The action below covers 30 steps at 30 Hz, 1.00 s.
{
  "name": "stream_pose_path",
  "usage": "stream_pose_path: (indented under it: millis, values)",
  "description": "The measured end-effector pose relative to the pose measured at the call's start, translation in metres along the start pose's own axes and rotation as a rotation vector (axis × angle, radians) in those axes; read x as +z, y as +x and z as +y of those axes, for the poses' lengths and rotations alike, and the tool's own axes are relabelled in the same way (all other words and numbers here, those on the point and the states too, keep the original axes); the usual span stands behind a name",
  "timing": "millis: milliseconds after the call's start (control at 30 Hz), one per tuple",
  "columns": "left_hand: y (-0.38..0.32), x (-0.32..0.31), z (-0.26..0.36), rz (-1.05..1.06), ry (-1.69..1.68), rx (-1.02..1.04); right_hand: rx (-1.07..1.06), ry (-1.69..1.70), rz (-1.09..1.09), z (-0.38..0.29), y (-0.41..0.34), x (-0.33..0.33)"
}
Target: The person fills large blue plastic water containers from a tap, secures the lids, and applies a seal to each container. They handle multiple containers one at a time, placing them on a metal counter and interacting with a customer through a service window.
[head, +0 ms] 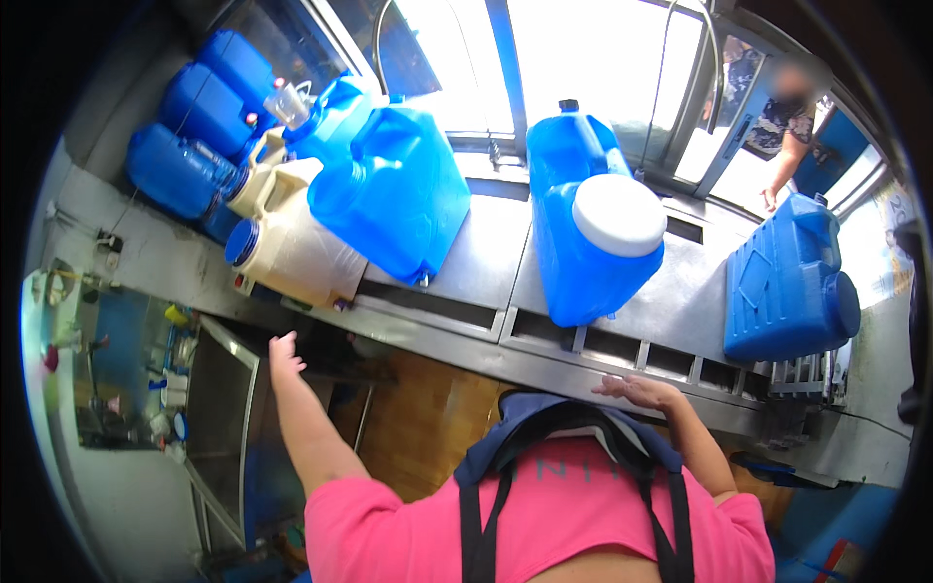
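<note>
My left hand (286,354) is raised with its fingers a little apart and nothing in it. It is just below a cream plastic water jug (306,240) with a blue cap, without touching it. My right hand (643,392) is empty, fingers stretched out over the front edge of the stainless-steel counter (474,270). On the counter beyond that hand stands a blue water jug (576,248) with a wide white cap (621,214). Beside the cream jug is a bright blue jug (408,189) with a small spigot. Another blue jug (783,284) with a dark blue cap is at the right.
More blue jugs (197,109) crowd the left corner. Hoses (714,65) hang before the bright windows. Outside the right window a person's arm (787,171) reaches towards the right jug. A metal-framed cabinet (222,430) stands left, and slots (612,350) run along the counter's front.
</note>
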State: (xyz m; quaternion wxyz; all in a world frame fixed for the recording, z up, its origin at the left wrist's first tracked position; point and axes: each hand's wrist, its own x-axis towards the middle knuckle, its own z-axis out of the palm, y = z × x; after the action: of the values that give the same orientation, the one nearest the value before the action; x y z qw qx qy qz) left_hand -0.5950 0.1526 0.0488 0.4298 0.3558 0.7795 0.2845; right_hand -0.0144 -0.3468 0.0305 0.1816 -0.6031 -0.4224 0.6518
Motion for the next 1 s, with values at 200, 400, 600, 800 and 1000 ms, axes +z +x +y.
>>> stream_pose_path:
  millis: [200, 400, 600, 800, 1000]
  values:
    - [0.063, -0.056, 0.081, 0.04, -0.306, 0.07, 0.172, 0.07, 0.027, 0.021, -0.016, -0.005]
    - [0.057, -0.008, 0.139, 0.053, -0.155, 0.398, 0.214, 0.054, 0.133, 0.033, -0.034, -0.025]
    - [-0.022, 0.057, 0.19, 0.189, -0.016, 0.881, 0.018, 0.261, 0.643, 0.04, -0.047, -0.056]
    - [-0.146, 0.095, 0.221, -0.361, 0.215, 0.908, 0.111, 0.638, 0.884, 0.04, -0.061, -0.086]
    - [-0.197, 0.145, 0.197, -0.752, 0.485, 0.833, -0.113, 0.698, 0.968, 0.033, -0.072, -0.115]
